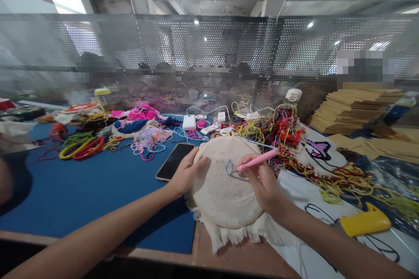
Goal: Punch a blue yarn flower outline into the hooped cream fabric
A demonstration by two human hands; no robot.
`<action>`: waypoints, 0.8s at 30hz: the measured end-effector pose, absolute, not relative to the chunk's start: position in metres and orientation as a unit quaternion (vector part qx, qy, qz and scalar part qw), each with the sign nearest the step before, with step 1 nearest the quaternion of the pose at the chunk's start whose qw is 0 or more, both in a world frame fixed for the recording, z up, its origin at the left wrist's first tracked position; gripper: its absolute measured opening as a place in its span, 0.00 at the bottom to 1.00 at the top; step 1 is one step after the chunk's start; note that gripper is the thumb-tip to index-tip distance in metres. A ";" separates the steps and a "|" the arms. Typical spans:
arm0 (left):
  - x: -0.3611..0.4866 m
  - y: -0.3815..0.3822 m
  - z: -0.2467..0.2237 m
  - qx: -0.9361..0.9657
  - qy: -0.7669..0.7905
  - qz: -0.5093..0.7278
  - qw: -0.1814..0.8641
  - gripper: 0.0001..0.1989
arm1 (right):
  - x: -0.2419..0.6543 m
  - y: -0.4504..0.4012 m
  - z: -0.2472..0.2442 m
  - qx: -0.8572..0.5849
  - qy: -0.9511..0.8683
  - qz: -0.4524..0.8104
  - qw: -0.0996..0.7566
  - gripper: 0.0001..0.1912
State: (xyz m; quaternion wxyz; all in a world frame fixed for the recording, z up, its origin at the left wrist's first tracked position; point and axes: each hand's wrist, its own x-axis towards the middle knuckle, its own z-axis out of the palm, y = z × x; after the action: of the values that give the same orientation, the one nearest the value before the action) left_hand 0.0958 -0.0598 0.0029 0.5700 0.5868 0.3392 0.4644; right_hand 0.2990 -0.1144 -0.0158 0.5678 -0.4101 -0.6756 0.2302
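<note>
My left hand (pixel 187 171) grips the left rim of a round embroidery hoop (pixel 225 205), its thumb lying on the cloth. Cream fabric is stretched across the hoop, and its frayed edge hangs below. A small oval of blue stitches (pixel 229 167) shows near the middle of the cloth. In my right hand (pixel 262 181) is a pink punch needle (pixel 258 160), held like a pen. Its tip points left toward the stitched oval; I cannot tell whether it pierces the cloth. Light blue yarn (pixel 258 144) runs from the back end of the handle.
A phone (pixel 173 161) lies left of the hoop. Farther left are red-handled scissors (pixel 88 149) and yarn piles. Tangled yarn (pixel 284 135) heaps behind to the right. A yellow-handled tool (pixel 365 222) rests on a drawn sheet (pixel 294 192). A perforated metal screen (pixel 209 56) stands behind.
</note>
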 end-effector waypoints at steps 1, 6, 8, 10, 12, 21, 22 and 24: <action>0.096 -0.060 0.003 0.589 0.339 0.464 0.568 0.16 | 0.299 -0.114 -0.016 -0.415 -0.682 0.225 0.559 0.04; 0.095 -0.060 0.003 0.602 0.342 0.465 0.552 0.14 | 0.300 -0.116 -0.013 -0.415 -0.721 0.184 0.523 0.04; 0.095 -0.061 0.005 0.607 0.344 0.469 0.542 0.13 | 0.300 -0.117 -0.010 -0.415 -0.736 0.170 0.508 0.04; 0.095 -0.062 0.006 0.614 0.343 0.468 0.535 0.13 | 0.299 -0.118 -0.008 -0.426 -0.746 0.162 0.485 0.05; 0.095 -0.062 0.006 0.619 0.341 0.466 0.533 0.13 | 0.298 -0.117 -0.007 -0.434 -0.763 0.154 0.453 0.05; 0.092 -0.062 0.003 0.637 0.344 0.451 0.522 0.15 | 0.295 -0.116 -0.008 -0.420 -0.798 0.122 0.415 0.04; 0.092 -0.062 0.004 0.636 0.343 0.453 0.523 0.15 | 0.295 -0.116 -0.008 -0.421 -0.790 0.139 0.424 0.05; 0.094 -0.062 0.006 0.628 0.342 0.459 0.527 0.15 | 0.296 -0.117 -0.007 -0.430 -0.765 0.184 0.443 0.05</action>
State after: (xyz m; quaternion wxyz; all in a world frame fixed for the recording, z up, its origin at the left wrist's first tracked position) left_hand 0.0936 -0.0619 0.0062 0.5271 0.6281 0.3424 0.4588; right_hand 0.2963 -0.1171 -0.0071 0.4427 -0.4296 -0.7652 0.1842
